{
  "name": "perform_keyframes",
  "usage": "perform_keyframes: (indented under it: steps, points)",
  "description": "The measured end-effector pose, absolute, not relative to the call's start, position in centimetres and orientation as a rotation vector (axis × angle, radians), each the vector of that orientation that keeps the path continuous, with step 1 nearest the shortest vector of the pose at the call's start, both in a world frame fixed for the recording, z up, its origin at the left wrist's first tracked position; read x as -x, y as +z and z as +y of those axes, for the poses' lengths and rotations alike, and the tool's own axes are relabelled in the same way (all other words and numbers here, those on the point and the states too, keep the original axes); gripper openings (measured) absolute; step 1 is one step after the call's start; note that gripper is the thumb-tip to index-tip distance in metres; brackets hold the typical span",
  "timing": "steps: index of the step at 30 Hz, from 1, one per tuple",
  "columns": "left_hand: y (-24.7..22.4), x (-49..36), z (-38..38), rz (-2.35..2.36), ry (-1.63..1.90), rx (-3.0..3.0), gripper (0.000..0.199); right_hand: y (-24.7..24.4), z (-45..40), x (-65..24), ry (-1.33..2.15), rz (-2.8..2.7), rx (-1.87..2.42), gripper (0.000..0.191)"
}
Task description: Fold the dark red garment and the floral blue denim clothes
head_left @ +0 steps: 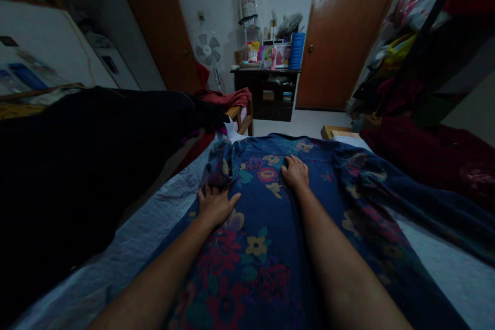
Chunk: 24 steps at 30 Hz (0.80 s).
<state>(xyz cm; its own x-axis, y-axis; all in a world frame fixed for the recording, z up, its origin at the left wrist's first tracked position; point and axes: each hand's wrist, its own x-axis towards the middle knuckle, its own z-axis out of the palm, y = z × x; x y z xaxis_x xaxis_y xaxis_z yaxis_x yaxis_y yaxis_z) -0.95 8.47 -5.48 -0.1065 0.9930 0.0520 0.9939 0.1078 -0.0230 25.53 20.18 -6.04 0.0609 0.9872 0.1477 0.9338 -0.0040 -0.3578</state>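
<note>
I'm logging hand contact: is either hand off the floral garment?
No, the left hand and the right hand both rest on the floral garment.

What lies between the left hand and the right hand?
In the head view, only the blue floral garment spans the stretch between the left hand and the right hand; no separate object shows there.

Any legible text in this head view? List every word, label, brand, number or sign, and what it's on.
Readable text: none.
Red-and-yellow packet: print-like marks, too small and blurred to read.
Plastic-wrapped bundle: faint markings, too blurred to read.
Blue floral garment: flower print, no lettering visible.
</note>
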Motion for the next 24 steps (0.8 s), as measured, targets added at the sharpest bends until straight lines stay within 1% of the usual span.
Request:
perform_keyframes:
  steps: [6, 10, 14, 17, 24]
  points:
    - [-5.3, 0.7, 8.0, -2.196, -0.049, 2.127, 0.069, -5.9, 20.2, -25.2, 0.164, -1.918, 2.039, 0.052]
    - [-5.2, 0.5, 7.8, -2.212, -0.077, 2.096, 0.067, -5.5, 20.2, -25.2, 0.189, -1.970, 2.066, 0.053]
    - [-5.0, 0.4, 7.7, -2.229, -0.098, 2.086, 0.068, -4.9, 19.8, -25.5, 0.231, -2.105, 2.077, 0.058]
    - [-4.9, 0.4, 7.7, -2.240, -0.096, 2.095, 0.069, -4.6, 18.5, -25.7, 0.251, -2.189, 2.063, 0.063]
    - [-5.0, 0.5, 7.6, -2.222, -0.132, 2.120, 0.070, -4.4, 13.2, -26.0, 0.258, -2.358, 1.891, 0.064]
